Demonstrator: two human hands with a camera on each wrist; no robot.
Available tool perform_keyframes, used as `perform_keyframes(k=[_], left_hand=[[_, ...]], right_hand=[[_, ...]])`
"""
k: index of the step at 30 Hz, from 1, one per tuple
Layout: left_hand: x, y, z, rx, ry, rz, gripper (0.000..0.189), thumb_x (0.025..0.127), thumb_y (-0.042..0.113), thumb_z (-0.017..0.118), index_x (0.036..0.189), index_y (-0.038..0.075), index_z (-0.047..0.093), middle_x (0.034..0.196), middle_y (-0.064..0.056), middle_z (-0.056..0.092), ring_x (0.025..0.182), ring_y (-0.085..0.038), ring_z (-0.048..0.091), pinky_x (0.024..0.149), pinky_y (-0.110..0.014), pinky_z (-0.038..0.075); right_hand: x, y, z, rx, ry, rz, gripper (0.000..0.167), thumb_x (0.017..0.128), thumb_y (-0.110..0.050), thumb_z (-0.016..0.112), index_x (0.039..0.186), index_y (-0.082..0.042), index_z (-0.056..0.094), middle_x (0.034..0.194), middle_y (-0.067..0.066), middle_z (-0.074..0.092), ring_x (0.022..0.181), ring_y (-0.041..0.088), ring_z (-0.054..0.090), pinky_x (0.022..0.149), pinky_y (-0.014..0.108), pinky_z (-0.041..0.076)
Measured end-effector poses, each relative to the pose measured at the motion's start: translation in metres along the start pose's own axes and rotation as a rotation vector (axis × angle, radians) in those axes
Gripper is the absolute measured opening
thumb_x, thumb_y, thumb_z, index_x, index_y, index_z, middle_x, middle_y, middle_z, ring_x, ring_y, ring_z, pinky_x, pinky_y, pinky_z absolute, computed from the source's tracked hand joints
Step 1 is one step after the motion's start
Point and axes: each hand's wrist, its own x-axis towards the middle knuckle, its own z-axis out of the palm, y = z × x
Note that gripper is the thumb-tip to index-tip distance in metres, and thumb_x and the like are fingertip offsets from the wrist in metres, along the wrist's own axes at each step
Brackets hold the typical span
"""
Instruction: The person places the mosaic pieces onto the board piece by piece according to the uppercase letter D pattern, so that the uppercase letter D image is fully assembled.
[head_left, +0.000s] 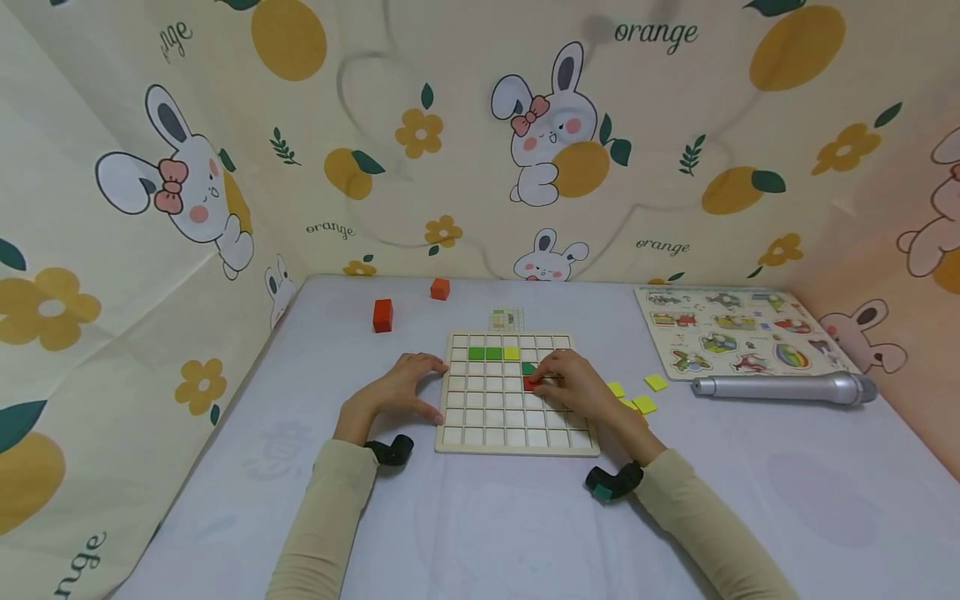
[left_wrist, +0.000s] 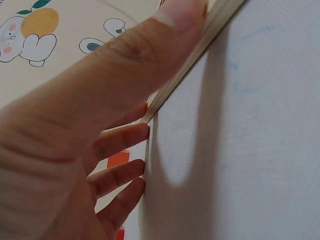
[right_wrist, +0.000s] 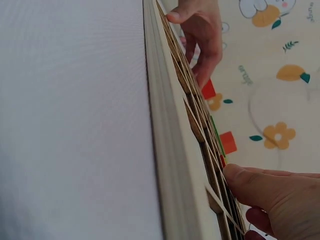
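Note:
A wooden grid board (head_left: pixel 517 453) lies on the table in the head view. Two green tiles (head_left: pixel 484 353) and a yellow tile (head_left: pixel 512 353) sit side by side near its top. Further right, a green tile (head_left: pixel 528 367) is just above a red tile (head_left: pixel 528 384). My right hand (head_left: pixel 573 383) pinches the red tile at its right side, thumb and forefinger covering part of it. Along the board's left edge, my left hand (head_left: pixel 393 392) rests with thumb and fingers spread; the left wrist view shows the thumb (left_wrist: pixel 135 50) and fingertips against that edge.
Several loose yellow tiles (head_left: pixel 656 382) lie right of the board, partly behind the right hand. A small patterned card (head_left: pixel 506 319) is beyond it. Two red blocks (head_left: pixel 382 316) stand at the back left. A picture puzzle board (head_left: pixel 742 333) and silver microphone (head_left: pixel 780 388) lie right.

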Motion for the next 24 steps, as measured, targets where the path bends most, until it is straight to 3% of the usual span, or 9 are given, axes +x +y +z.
perform_keyframes(k=[9, 17, 24], left_hand=[[0.0, -0.001, 0.001, -0.004, 0.001, -0.002, 0.081, 0.06, 0.036, 0.087, 0.13, 0.018, 0.051, 0.142, -0.003, 0.041, 0.135, -0.025, 0.024, 0.109, -0.048, 0.028], [0.001, 0.0, 0.001, -0.002, -0.006, -0.002, 0.082, 0.06, 0.039, 0.087, 0.131, 0.019, 0.051, 0.143, -0.002, 0.04, 0.134, -0.024, 0.025, 0.109, -0.048, 0.028], [0.001, -0.001, 0.001, 0.019, -0.007, 0.003, 0.083, 0.06, 0.04, 0.086, 0.132, 0.018, 0.05, 0.143, -0.002, 0.039, 0.134, -0.024, 0.025, 0.109, -0.048, 0.028]], right_hand=[[0.0, -0.002, -0.004, -0.012, -0.007, 0.043, 0.015, 0.078, -0.013, 0.075, 0.093, -0.01, 0.073, 0.095, 0.002, 0.066, 0.091, 0.02, 0.053, 0.075, 0.035, 0.044], [-0.012, 0.004, -0.044, 0.007, 0.021, 0.145, 0.021, 0.084, -0.011, 0.069, 0.105, -0.006, 0.069, 0.103, 0.007, 0.065, 0.095, 0.023, 0.054, 0.081, 0.042, 0.047], [-0.033, 0.018, -0.065, -0.03, 0.003, 0.244, 0.017, 0.085, -0.01, 0.067, 0.102, -0.006, 0.069, 0.1, 0.006, 0.065, 0.089, 0.022, 0.053, 0.078, 0.038, 0.048]])
